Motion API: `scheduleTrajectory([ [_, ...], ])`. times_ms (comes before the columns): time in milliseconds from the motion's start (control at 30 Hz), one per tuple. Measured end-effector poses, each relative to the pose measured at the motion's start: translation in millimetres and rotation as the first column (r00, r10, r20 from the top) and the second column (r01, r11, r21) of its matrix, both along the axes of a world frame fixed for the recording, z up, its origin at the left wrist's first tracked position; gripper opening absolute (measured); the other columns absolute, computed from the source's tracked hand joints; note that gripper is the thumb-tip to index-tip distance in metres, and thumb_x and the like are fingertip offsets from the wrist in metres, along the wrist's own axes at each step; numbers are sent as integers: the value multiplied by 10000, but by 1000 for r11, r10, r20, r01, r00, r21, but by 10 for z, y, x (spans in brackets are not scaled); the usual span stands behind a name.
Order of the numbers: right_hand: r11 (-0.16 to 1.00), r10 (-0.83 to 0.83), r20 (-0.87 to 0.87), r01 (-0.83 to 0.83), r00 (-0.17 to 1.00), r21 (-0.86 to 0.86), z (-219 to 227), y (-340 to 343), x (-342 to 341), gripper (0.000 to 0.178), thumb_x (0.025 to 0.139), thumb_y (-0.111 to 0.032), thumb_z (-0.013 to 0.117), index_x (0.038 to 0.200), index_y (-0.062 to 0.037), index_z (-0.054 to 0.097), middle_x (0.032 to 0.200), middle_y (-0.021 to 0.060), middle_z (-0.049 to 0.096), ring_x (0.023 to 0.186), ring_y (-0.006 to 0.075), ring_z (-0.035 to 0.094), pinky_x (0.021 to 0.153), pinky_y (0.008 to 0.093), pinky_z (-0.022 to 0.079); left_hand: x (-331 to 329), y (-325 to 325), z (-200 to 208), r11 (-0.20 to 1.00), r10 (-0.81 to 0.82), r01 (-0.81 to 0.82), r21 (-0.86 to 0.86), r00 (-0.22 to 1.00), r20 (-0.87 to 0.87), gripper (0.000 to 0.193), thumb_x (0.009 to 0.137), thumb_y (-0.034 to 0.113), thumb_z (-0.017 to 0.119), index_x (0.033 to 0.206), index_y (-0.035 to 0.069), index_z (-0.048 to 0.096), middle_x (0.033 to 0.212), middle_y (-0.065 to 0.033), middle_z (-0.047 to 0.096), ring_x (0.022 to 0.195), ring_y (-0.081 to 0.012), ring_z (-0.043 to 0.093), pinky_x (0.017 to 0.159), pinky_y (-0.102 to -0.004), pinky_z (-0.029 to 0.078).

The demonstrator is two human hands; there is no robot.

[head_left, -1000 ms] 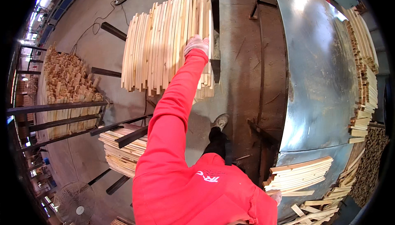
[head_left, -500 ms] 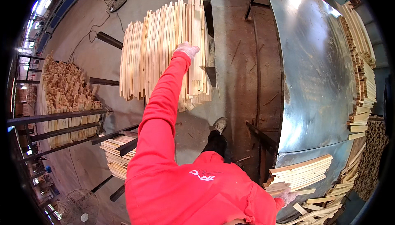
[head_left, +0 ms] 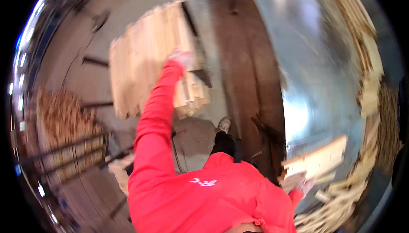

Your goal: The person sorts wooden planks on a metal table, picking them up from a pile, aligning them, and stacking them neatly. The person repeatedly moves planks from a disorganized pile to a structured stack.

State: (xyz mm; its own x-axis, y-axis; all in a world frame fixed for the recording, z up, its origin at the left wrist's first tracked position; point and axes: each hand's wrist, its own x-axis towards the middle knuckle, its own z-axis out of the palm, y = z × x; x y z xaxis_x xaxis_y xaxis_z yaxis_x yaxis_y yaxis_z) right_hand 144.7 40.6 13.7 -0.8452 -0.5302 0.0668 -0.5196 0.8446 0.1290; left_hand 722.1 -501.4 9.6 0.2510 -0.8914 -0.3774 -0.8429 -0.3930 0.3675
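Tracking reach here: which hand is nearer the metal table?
Right. The right hand is at the near end of the metal table, by the small wood stack; the left hand is off to its left, at the big wood stack.

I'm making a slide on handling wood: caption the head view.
Left hand at a stack of wooden strips, right hand by a smaller batch on a metal table.

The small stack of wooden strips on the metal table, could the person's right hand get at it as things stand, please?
Probably yes: the right hand is right by the near side of the stack, and nothing visible stands between them, though blur hides whether they touch.
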Motion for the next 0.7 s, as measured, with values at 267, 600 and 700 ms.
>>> scheduleTrajectory([
  [267,818,-548,114,559,829,-135,-63,411,-299,842,792,-413,658,1442,-10,306,1296,286,498,1228,409,481,1024,439,413,-1232,784,475,721,-513,-113,-684,577,-635,458,914,153,586,1343,33,481,1221,-118,575,1041,-191,575,844,-301,504],
  [600,843,-377,444,499,813,-198,37,162,-699,856,748,-393,679,1407,15,314,1251,238,545,1126,377,557,979,419,452,-4805,4688,957,50,-837,848,-527,-253,-485,462,830,67,646,1277,33,532,1125,-147,607,955,-272,620,836,-347,504],
  [700,691,-221,709,620,670,-371,10,482,-954,894,732,-283,694,1445,33,256,1173,227,606,1044,322,605,956,369,466,-5262,5042,604,-221,-975,899,-379,-205,84,619,854,346,589,1387,75,430,1328,-168,502,1230,-327,468,1056,-434,339],
])
